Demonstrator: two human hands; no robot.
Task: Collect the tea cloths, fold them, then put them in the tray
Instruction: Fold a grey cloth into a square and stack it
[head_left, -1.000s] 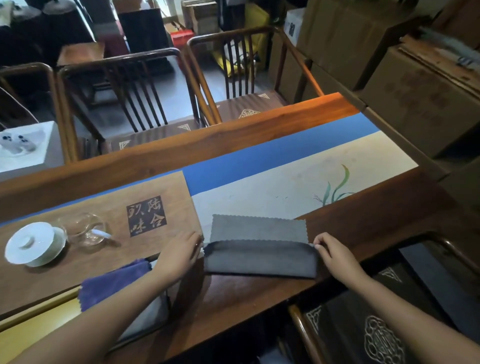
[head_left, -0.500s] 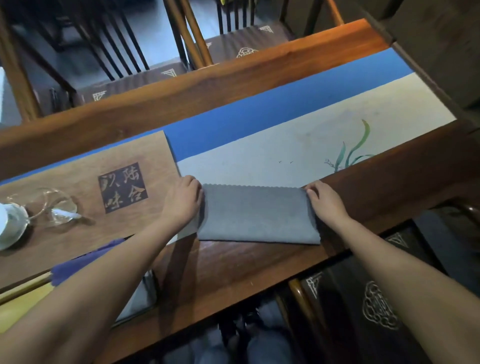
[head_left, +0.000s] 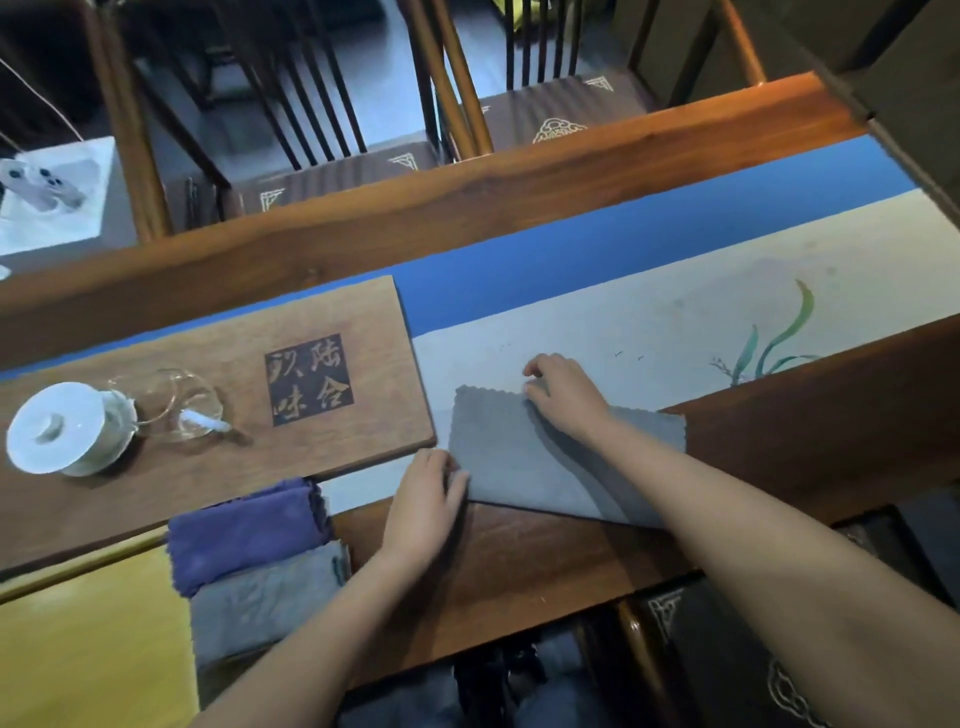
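A grey tea cloth, folded in half into a long strip, lies across the table's near edge and the pale runner. My left hand pinches its near left corner. My right hand rests on the middle of its far scalloped edge with the fingers curled on the fabric, and my forearm crosses the cloth's right half. At the lower left a folded purple cloth and a folded grey cloth lie side by side. The tray beneath them is hidden.
A wooden tea board with carved characters stands left of the cloth. It carries a white lidded cup and a glass pitcher. A blue and cream runner covers the table. Wooden chairs stand beyond the far edge.
My right hand has moved from the cloth's right end to the middle of its far edge. My left hand has slid from the far left corner to the near left corner.
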